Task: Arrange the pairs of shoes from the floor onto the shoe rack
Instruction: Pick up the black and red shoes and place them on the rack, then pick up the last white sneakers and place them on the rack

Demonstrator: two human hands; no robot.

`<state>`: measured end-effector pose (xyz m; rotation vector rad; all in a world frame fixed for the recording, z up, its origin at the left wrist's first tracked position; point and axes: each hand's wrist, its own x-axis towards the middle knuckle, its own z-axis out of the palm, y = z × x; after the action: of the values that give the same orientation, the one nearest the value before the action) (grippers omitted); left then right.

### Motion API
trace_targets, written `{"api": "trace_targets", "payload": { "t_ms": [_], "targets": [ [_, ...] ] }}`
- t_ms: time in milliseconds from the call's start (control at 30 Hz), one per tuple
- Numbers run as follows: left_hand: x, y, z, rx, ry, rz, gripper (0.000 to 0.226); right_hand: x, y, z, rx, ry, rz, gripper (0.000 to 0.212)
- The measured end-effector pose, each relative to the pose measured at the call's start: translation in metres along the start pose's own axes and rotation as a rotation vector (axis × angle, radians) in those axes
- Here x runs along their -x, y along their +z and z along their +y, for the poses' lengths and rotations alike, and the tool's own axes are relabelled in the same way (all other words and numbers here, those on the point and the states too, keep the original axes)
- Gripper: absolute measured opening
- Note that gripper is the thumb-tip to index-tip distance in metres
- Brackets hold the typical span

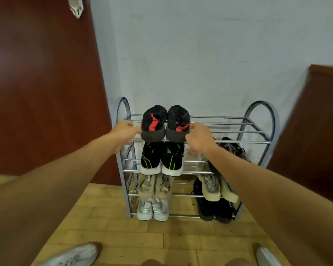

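A grey metal shoe rack (258, 123) with several rail tiers stands against the wall. On the left of its top tier sits a pair of black shoes with red marks, heels toward me: the left shoe (153, 123) and the right shoe (178, 123). My left hand (125, 134) presses on the outer side of the left shoe. My right hand (200, 140) presses on the outer side of the right shoe, so the pair sits squeezed between both hands. Below them are black shoes with green lines (161, 160), beige shoes (156, 186) and white shoes (152, 210).
The rack's right side holds dark shoes (233, 148), beige sneakers (211, 187) and black shoes (213, 210). A red-brown door (37, 83) stands left and a brown wooden panel (315, 131) right. My feet in white shoes (73, 256) rest on the wooden floor.
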<state>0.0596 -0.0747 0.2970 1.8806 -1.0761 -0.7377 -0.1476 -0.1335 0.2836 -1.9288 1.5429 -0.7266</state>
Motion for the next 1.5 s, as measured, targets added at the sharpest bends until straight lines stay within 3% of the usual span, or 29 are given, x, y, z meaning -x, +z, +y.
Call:
{"api": "trace_targets", "payload": {
  "t_ms": [100, 167, 267, 433, 733, 933, 1067, 1167, 1267, 1400, 1500],
  "targets": [
    [0.040, -0.024, -0.007, -0.033, 0.009, 0.002, 0.054, 0.033, 0.008, -0.014, 0.197, -0.125, -0.097, 0.043],
    [0.068, -0.040, -0.015, -0.089, 0.006, -0.017, 0.049, 0.057, 0.019, -0.024, 0.274, -0.164, -0.212, 0.048],
    [0.105, -0.063, -0.033, -0.241, -0.024, -0.088, 0.038, 0.092, 0.042, -0.040, 0.327, -0.194, -0.412, 0.039],
    [0.137, -0.097, -0.086, -0.412, -0.109, -0.176, 0.034, 0.132, 0.087, -0.067, 0.486, -0.366, -0.569, 0.035],
    [0.115, -0.121, -0.227, -0.364, -0.328, -0.235, 0.035, 0.138, 0.216, -0.073, 0.621, -0.472, -0.784, 0.034],
    [0.067, -0.112, -0.341, -0.419, -0.470, -0.235, 0.025, 0.118, 0.317, -0.036, 0.699, -0.438, -1.007, 0.034],
    [0.043, -0.102, -0.427, -0.660, -0.479, -0.367, 0.055, 0.109, 0.381, 0.003, 0.678, -0.369, -1.098, 0.038],
    [0.026, -0.094, -0.481, -0.776, -0.481, -0.436, 0.065, 0.108, 0.424, 0.037, 0.608, -0.303, -1.129, 0.042],
    [0.014, -0.085, -0.524, -0.789, -0.555, -0.364, 0.066, 0.112, 0.457, 0.069, 0.581, -0.207, -1.179, 0.048],
    [-0.001, -0.071, -0.570, -0.609, -0.763, -0.169, 0.065, 0.109, 0.478, 0.093, 0.584, -0.118, -1.219, 0.050],
    [0.002, -0.060, -0.587, -0.731, -0.830, -0.126, 0.051, 0.103, 0.479, 0.098, 0.566, -0.089, -1.201, 0.047]
  ]
}}
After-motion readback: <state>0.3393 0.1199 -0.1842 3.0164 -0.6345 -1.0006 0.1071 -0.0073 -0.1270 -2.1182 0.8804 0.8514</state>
